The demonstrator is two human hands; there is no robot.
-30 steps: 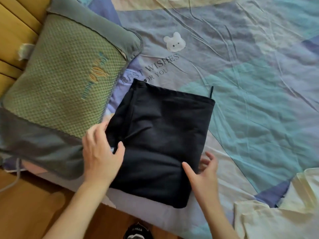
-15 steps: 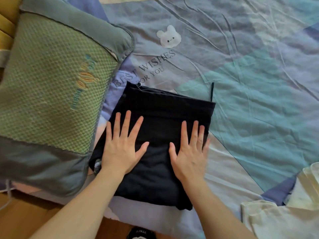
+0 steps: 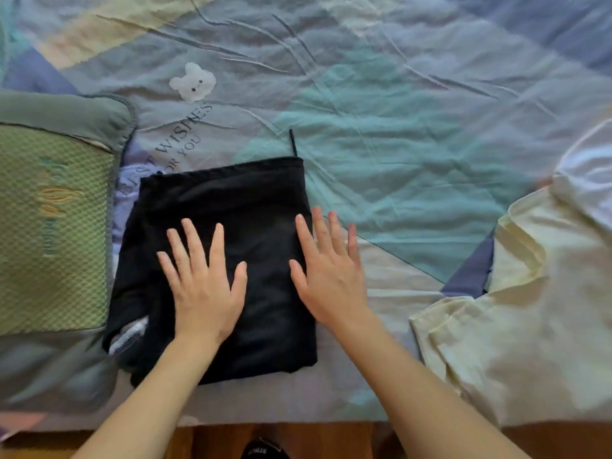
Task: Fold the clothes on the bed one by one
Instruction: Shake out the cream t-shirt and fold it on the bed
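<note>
Black fabric, the folded garment [image 3: 228, 260], lies as a compact rectangle on the patterned bedsheet [image 3: 414, 160], just right of the green pillow [image 3: 53, 226] and near the bed's front edge. The left hand [image 3: 205, 286] rests flat on the garment's middle with fingers straight and spread, gripping nothing. The right hand [image 3: 328, 276], likewise flat and released, straddles the garment's right edge, with the outer fingers over the sheet. A thin black cord [image 3: 292, 140] juts from the garment's far right corner.

Step in hand, as judged: final smoothing of the finished fold. The next move calls for lifting both palms and reaching right of the garment to the cream garment [image 3: 513, 309], which lies unfolded and well apart from the pillow; it must be spread flat before any fold.

Compared with half a second ago, the right hand sits further right, now partly off the cloth; the left hand has shifted toward the centre. The garment itself keeps its shape and place beside the pillow.
</note>
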